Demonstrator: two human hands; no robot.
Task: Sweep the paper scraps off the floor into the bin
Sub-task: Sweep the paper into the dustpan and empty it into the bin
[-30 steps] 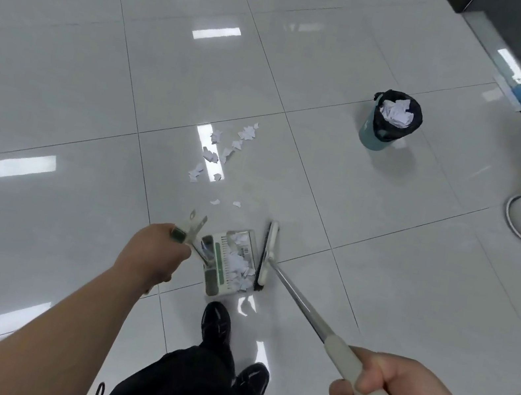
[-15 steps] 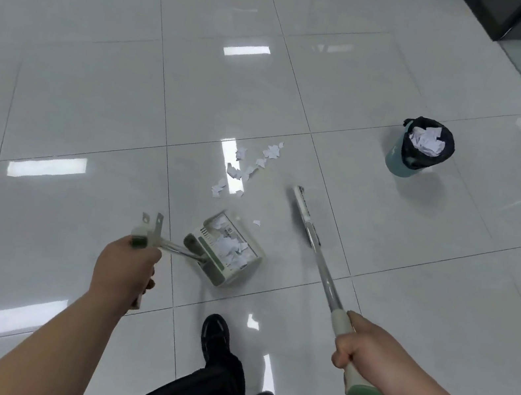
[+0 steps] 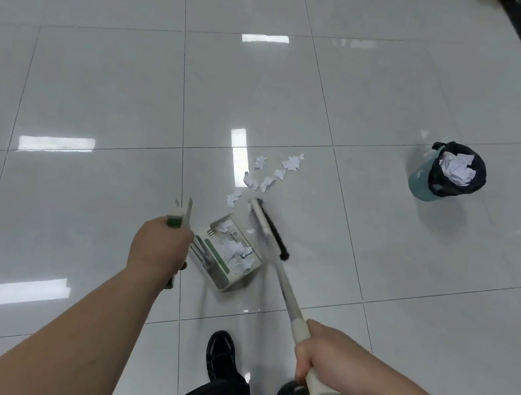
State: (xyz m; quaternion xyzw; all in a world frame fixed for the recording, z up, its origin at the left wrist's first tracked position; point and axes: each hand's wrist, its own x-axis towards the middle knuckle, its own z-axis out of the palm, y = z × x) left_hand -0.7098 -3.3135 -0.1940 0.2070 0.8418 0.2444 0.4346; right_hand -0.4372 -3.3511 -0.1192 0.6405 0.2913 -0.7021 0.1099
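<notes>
L hand (image 3: 160, 245) grips the dustpan (image 3: 220, 280) handle; R hand (image 3: 329, 369) grips the broom (image 3: 285, 287) stick. The brush end sits just beside the dustpan. Some paper scraps (image 3: 270, 174) lie in the dustpan, more on the floor just past it, & the bin (image 3: 447, 174) stands well apart from it.

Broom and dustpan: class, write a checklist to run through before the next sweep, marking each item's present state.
1. left grip holds the dustpan handle: ok.
2. right grip holds the broom: ok.
3. broom head set beyond the paper scraps on the floor: not ok, it sits on their near side.
4. dustpan flat on the floor: cannot tell.
5. bin upright and in view: ok.
</notes>
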